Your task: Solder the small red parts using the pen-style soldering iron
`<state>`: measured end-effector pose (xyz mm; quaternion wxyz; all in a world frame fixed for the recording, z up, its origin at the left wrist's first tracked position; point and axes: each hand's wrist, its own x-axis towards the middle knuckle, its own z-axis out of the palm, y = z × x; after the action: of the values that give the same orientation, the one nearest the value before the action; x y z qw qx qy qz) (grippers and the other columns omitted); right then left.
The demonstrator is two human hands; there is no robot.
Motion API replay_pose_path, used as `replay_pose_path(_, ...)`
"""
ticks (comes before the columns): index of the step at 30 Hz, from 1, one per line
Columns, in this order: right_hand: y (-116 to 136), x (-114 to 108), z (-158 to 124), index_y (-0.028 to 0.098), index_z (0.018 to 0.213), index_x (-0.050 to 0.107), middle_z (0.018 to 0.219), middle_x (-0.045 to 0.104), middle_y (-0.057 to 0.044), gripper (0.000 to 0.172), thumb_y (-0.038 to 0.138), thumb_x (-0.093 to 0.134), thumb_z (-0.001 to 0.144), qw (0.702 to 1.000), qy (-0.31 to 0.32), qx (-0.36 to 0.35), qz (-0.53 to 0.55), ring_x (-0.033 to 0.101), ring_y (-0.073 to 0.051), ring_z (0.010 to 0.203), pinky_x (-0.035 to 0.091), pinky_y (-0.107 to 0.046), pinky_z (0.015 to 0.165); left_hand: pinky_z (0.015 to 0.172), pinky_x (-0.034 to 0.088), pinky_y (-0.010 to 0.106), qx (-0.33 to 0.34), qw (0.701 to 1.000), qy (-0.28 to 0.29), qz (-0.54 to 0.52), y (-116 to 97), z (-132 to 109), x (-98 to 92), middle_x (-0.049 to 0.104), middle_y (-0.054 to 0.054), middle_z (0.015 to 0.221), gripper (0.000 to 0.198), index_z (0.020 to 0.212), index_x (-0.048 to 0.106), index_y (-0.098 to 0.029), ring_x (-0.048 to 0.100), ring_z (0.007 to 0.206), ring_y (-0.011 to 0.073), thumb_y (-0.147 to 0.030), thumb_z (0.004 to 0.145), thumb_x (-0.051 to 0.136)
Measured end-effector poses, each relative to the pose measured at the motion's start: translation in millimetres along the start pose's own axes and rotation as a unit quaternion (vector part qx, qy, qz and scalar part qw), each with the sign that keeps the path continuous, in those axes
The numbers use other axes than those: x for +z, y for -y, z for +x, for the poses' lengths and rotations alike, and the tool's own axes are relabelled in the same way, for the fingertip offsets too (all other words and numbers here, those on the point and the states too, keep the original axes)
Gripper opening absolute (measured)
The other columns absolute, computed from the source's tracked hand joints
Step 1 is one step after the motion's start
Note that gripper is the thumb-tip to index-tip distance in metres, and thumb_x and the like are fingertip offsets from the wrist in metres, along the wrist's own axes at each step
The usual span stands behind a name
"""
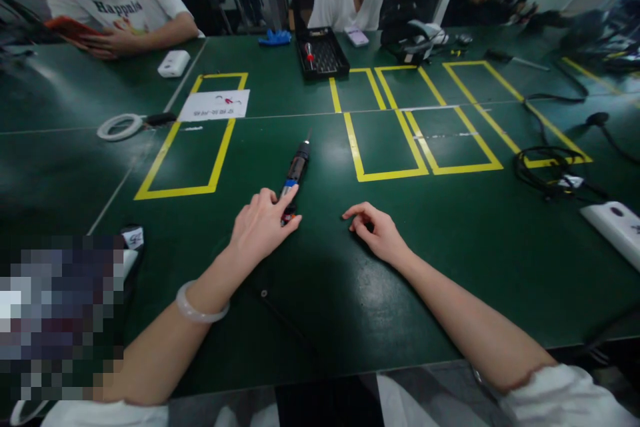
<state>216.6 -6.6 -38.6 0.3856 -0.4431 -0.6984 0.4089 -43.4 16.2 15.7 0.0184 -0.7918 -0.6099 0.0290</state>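
Observation:
A slim electric screwdriver (299,163) lies on the green table, dark-bodied with a blue band, its bit pointing away from me. My left hand (261,223) rests over its near end. The index finger and thumb stretch across the tool, apart from each other, and the other fingers bend to its left without wrapping round it. To the right, my right hand (375,232) stays at the table surface, its fingers loosely curled and the index finger reaching left. Nothing shows in it. The screwdriver's rear end is partly hidden under my left hand.
Yellow tape outlines (393,177) mark the table (320,320). A black tray (323,53) holds a red-handled screwdriver. A paper sheet (215,105), a white roll (120,127) and a coiled black cable (543,170) lie around. Several people sit opposite.

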Motion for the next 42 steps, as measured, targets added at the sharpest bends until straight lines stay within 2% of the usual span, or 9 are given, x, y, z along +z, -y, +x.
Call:
replay_pose_path(11, 5, 1, 1, 0.019, 0.103, 0.06, 0.094, 0.069, -0.003, 0.023, 0.009, 0.049, 0.085, 1.0, 0.012, -0.004, -0.011, 0.062, -0.012, 0.072, 0.047, -0.025, 0.068, 0.097, 0.033, 0.051, -0.152, 0.986, 0.037, 0.061, 126, -11, -0.4, 0.052, 0.018, 0.118, 0.069, 0.149, 0.032, -0.022, 0.049, 0.109, 0.036, -0.06, 0.092, 0.029)
replay_pose_path(16, 1, 2, 0, 0.02, 0.104, 0.06, 0.097, 0.07, -0.004, 0.022, 0.011, 0.049, 0.087, 1.0, 0.015, -0.007, -0.016, 0.063, -0.012, 0.073, 0.048, -0.025, 0.069, 0.101, 0.029, 0.051, -0.19, 0.976, 0.074, 0.081, 164, -9, -0.2, 0.052, 0.016, 0.125, 0.068, 0.149, 0.03, -0.023, 0.047, 0.112, 0.0331, -0.061, 0.092, 0.026)
replay_pose_path(19, 3, 2, 0, 0.02, 0.104, 0.06, 0.097, 0.07, -0.004, 0.021, 0.012, 0.049, 0.087, 1.0, 0.016, -0.009, -0.018, 0.063, -0.013, 0.074, 0.048, -0.026, 0.069, 0.102, 0.026, 0.052, -0.223, 0.968, 0.077, 0.087, 174, -9, 0.6, 0.049, 0.017, 0.129, 0.069, 0.149, 0.029, -0.025, 0.047, 0.113, 0.0344, -0.062, 0.092, 0.024)
replay_pose_path(23, 5, 2, 0, 0.019, 0.103, 0.06, 0.097, 0.07, -0.005, 0.02, 0.012, 0.05, 0.087, 1.0, 0.017, -0.011, -0.019, 0.063, -0.013, 0.074, 0.049, -0.026, 0.07, 0.103, 0.025, 0.052, -0.231, 0.967, 0.028, 0.105, 165, -13, 1.6, 0.046, 0.017, 0.132, 0.065, 0.146, 0.034, -0.021, 0.046, 0.114, 0.0349, -0.058, 0.093, 0.025)
replay_pose_path(27, 3, 2, 0, 0.019, 0.104, 0.06, 0.097, 0.07, -0.005, 0.021, 0.012, 0.05, 0.088, 1.0, 0.018, -0.011, -0.019, 0.063, -0.013, 0.075, 0.049, -0.026, 0.07, 0.096, 0.035, 0.042, -0.223, 0.961, -0.047, 0.159, 147, -16, 2.1, 0.05, 0.016, 0.123, 0.054, 0.128, 0.047, -0.011, 0.048, 0.108, 0.03, -0.05, 0.092, 0.036)
replay_pose_path(33, 2, 2, 0, 0.02, 0.106, 0.061, 0.098, 0.07, -0.004, 0.021, 0.013, 0.051, 0.089, 0.999, 0.023, -0.009, -0.021, 0.062, -0.013, 0.076, 0.048, -0.025, 0.07, 0.072, 0.041, 0.033, -0.245, 0.959, -0.034, 0.137, 146, -18, -0.3, 0.051, 0.014, 0.113, 0.047, 0.111, 0.055, -0.012, 0.052, 0.095, 0.0278, -0.049, 0.091, 0.036)
replay_pose_path(37, 5, 2, 1, 0.02, 0.105, 0.061, 0.097, 0.07, -0.004, 0.021, 0.013, 0.051, 0.089, 0.999, 0.025, -0.013, -0.026, 0.062, -0.013, 0.075, 0.048, -0.026, 0.07, 0.073, 0.041, 0.034, -0.241, 0.963, -0.052, 0.111, 132, -16, -9.4, 0.055, 0.012, 0.11, 0.047, 0.112, 0.055, -0.013, 0.053, 0.092, 0.0267, -0.046, 0.095, 0.026)
replay_pose_path(40, 7, 3, 1, 0.02, 0.105, 0.061, 0.097, 0.07, -0.004, 0.021, 0.013, 0.051, 0.089, 0.999, 0.027, -0.01, -0.026, 0.061, -0.013, 0.074, 0.047, -0.026, 0.07, 0.077, 0.044, 0.035, -0.187, 0.978, -0.085, -0.019, 95, -11, -16.3, 0.061, 0.01, 0.106, 0.043, 0.114, 0.056, -0.015, 0.057, 0.092, 0.0253, -0.046, 0.094, 0.034)
replay_pose_path(42, 8, 2, 0, 0.02, 0.105, 0.061, 0.097, 0.07, -0.004, 0.02, 0.013, 0.051, 0.089, 0.999, 0.028, -0.008, -0.024, 0.061, -0.013, 0.075, 0.048, -0.026, 0.07, 0.079, 0.046, 0.033, -0.101, 0.972, -0.054, -0.204, 60, -6, -18.1, 0.066, 0.007, 0.101, 0.037, 0.109, 0.059, -0.017, 0.061, 0.089, 0.0217, -0.045, 0.091, 0.045)
